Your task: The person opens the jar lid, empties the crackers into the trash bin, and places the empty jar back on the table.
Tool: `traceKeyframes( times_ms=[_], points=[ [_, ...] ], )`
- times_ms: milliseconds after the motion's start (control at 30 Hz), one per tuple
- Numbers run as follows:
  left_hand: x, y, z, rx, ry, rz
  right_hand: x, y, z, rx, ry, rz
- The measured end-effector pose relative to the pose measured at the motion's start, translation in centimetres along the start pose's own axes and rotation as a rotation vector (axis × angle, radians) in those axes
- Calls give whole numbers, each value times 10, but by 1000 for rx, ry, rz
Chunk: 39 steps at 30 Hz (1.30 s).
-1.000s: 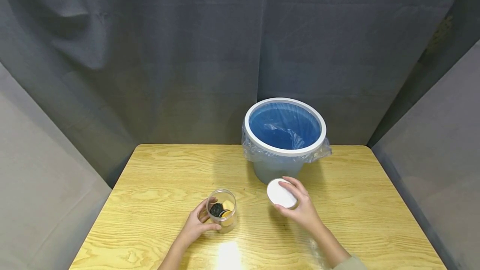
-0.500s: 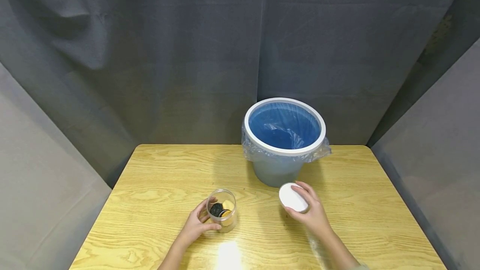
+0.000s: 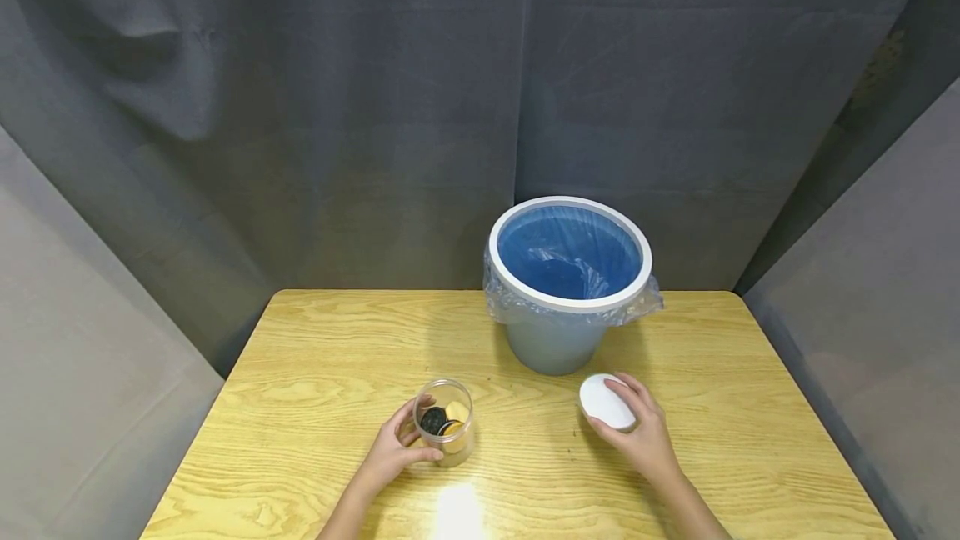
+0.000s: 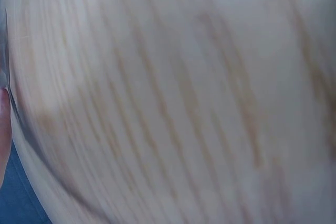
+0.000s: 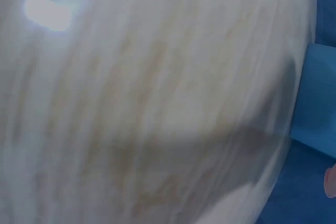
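My left hand (image 3: 392,450) grips a clear plastic jar (image 3: 467,452) standing on the table, fingers behind it and thumb along its near side. The jar has no lid on; inside lie several round pieces, one black and speckled, others yellow. At the left edge of the left wrist view, only a fingertip (image 4: 4,114) and a sliver of the jar show. Off to the right, my right hand (image 3: 643,433) pinches a round white lid (image 3: 606,402) by its edge, tilted, close over the table. In the right wrist view just a fingertip (image 5: 331,182) appears; the lid is out of sight there.
A trash bin (image 3: 551,344) with a white rim and clear liner stands at the table's back edge, right of centre, beyond the lid. Dark curtains (image 3: 337,148) hang behind the wooden table (image 3: 300,390); pale panels (image 3: 885,340) flank it.
My right hand has moved to the right and slightly nearer with the white lid, away from the jar. The left hand and the jar have stayed in place.
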<state>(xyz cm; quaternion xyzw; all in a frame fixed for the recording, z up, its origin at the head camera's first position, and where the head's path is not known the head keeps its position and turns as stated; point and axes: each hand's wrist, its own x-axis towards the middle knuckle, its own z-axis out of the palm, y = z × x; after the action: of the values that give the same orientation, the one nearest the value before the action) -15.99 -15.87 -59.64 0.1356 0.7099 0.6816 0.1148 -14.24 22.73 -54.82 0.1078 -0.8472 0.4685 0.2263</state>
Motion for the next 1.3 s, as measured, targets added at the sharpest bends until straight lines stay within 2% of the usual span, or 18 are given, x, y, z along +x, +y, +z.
traceKeyframes(
  times_ms=[167,500,833,1000,1300],
  points=[
    [0,-1,0,0,6,-8,-8,28,0,-43,26,10],
    [0,-1,0,-6,8,-18,-17,47,-4,-102,25,65],
    [0,0,0,-8,5,-17,-25,56,-4,-150,12,119],
    [1,0,0,-3,6,-26,-29,58,-5,-162,-21,142],
    [0,0,0,-4,6,-14,-32,60,-6,-197,-29,125]
  ],
)
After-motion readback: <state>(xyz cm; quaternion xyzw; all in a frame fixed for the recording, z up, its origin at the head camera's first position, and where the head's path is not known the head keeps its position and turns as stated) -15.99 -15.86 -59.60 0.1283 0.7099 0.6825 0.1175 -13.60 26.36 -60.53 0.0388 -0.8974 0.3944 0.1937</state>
